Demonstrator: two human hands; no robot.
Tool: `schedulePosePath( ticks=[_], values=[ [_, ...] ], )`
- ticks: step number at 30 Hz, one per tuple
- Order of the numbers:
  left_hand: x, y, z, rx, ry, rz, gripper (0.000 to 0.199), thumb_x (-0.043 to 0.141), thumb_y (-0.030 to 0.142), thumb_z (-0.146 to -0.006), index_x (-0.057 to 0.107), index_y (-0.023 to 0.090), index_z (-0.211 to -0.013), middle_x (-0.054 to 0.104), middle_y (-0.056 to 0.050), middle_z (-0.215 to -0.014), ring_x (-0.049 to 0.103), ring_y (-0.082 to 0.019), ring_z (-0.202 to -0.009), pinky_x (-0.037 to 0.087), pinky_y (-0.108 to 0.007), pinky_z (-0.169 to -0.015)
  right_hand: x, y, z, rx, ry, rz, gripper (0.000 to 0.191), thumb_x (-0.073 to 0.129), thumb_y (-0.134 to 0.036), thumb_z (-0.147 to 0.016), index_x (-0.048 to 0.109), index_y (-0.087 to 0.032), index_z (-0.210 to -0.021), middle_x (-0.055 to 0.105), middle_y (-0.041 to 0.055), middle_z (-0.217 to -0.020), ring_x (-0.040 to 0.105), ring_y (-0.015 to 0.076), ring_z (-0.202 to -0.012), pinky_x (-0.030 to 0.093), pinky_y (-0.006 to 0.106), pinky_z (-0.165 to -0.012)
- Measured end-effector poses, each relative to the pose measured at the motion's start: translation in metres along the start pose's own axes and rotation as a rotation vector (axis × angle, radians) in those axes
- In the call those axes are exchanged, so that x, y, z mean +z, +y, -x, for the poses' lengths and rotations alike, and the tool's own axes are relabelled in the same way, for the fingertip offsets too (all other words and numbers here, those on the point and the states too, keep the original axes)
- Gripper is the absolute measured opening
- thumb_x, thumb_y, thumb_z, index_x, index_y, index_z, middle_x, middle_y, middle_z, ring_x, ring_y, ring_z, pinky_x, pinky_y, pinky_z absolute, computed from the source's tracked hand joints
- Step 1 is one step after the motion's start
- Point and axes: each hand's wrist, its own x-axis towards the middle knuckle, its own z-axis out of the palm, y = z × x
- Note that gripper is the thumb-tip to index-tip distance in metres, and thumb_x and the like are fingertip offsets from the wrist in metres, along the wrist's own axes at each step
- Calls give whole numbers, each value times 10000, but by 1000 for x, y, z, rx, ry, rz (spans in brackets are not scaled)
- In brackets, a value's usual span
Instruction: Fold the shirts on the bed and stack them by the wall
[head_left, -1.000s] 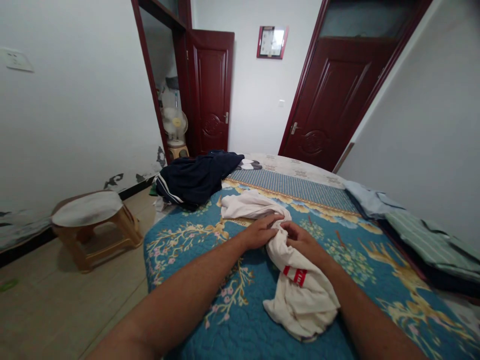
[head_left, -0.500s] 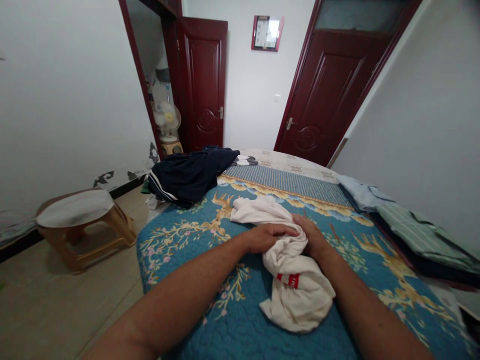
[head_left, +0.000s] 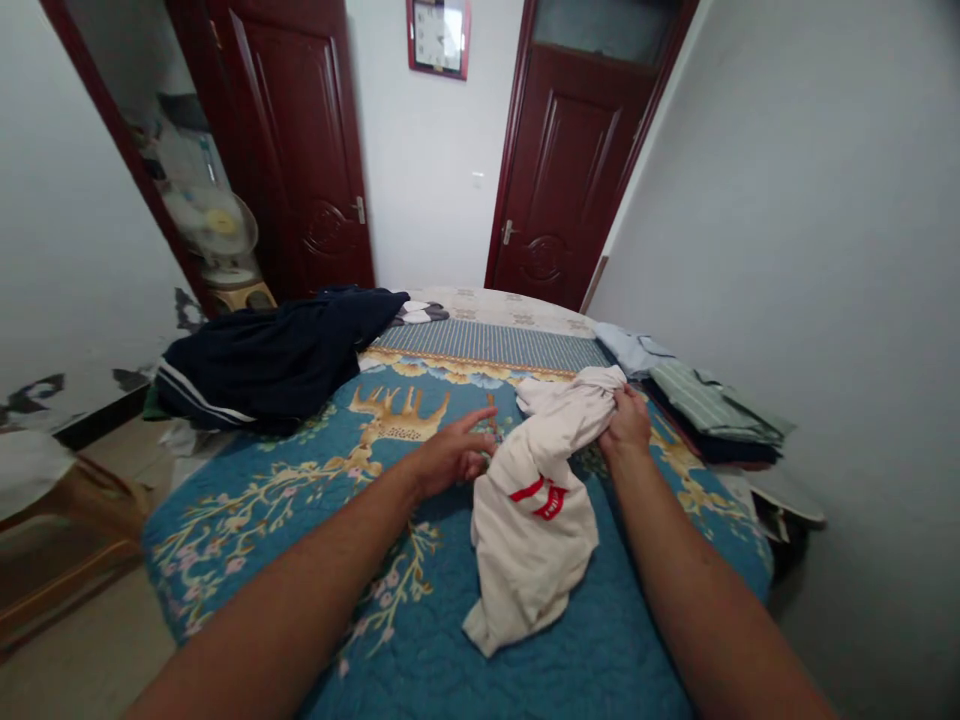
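Note:
A cream garment with a red printed patch lies crumpled and bunched on the blue bedspread; its exact kind does not show. My right hand is closed on its far right part, where the fabric is gathered and slightly raised. At the garment's left side is my left hand, with its index finger stretched out and the other fingers loosely bent. It holds nothing, and I cannot tell whether a fingertip touches the fabric.
Dark navy clothing with white stripes is heaped at the far left of the bed. Folded clothes, a green striped one on top, are stacked on the right. A tan stool stands at left, and a fan in the doorway.
My left hand has let go of the garment and moved off to its left. The garment is less twisted, its near part spread longer. The view has turned right.

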Motion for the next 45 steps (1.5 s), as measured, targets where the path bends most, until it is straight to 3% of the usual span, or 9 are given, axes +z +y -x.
schedulePosePath(
  ticks=[10, 14, 19, 22, 25, 29, 34, 39, 45],
  values=[
    [35, -4, 24, 194, -49, -869, 906, 847, 285, -725, 518, 287, -1569, 715, -108, -1352, 651, -338, -1216, 502, -443, -1052, -14, 11, -17, -62, 51, 115, 383, 687, -390, -612, 630, -219, -950, 701, -36, -851, 676, 160, -847, 580, 291, -801],
    [38, 0, 21, 249, -4, -750, 758, 686, 176, -791, 563, 266, -1533, 757, -94, -1263, 703, -302, -1120, 543, -405, -981, -23, 2, -27, -78, 62, 161, 350, 656, -395, -615, 620, -229, -921, 674, -40, -821, 663, 158, -824, 575, 278, -771],
    [-40, 31, 9, 335, 669, -332, 718, 711, 195, -761, 573, 244, -1464, 772, -60, -1044, 713, -244, -747, 573, -396, -718, -35, -8, -42, -99, 177, 151, 318, 636, -327, -618, 611, -232, -921, 659, -25, -849, 655, 173, -827, 574, 277, -729],
    [-91, 45, 17, 479, 1126, -473, 375, 761, 235, -756, 729, 190, -1126, 734, -43, -972, 687, -303, -1019, 524, -432, -926, -36, -7, -44, -96, 175, 189, 316, 629, -289, -619, 611, -228, -929, 651, -19, -869, 644, 177, -833, 574, 280, -714],
    [-104, 54, 31, 581, 1276, -696, 266, 778, 369, -793, 750, 183, -981, 724, -57, -928, 652, -305, -1062, 483, -431, -996, -37, -3, -43, -107, 221, 212, 343, 611, -243, -595, 631, -206, -935, 643, -21, -868, 633, 162, -831, 567, 268, -742],
    [-69, 57, 39, 539, 852, -910, 391, 754, 558, -811, 775, 231, -1023, 733, -41, -838, 636, -232, -806, 513, -352, -831, -43, 1, -44, -86, 234, 205, 360, 602, -222, -578, 658, -186, -932, 665, -18, -874, 645, 156, -826, 564, 264, -760],
    [-19, 41, 43, 31, 179, -1235, 728, 903, 643, -571, 790, 302, -1204, 757, -50, -803, 696, -300, -805, 481, -351, -781, -50, 0, -52, -99, 264, 250, 318, 670, -282, -602, 651, -198, -908, 662, -24, -869, 648, 163, -805, 572, 268, -701],
    [-6, 25, 43, 111, 238, -1352, 381, 817, 483, -736, 826, 313, -1076, 798, -101, -986, 705, -357, -1005, 482, -401, -892, -52, 2, -54, -8, 257, 174, 364, 735, -234, -560, 667, -195, -915, 690, -42, -846, 673, 153, -819, 593, 265, -757],
    [-33, 41, 38, 235, 264, -815, 344, 711, 529, -851, 811, 200, -850, 715, -41, -725, 608, -195, -664, 473, -288, -653, -51, 0, -49, -2, 265, 195, 257, 705, -190, -598, 747, -190, -851, 741, 6, -892, 700, 183, -839, 616, 301, -774]
  ],
)
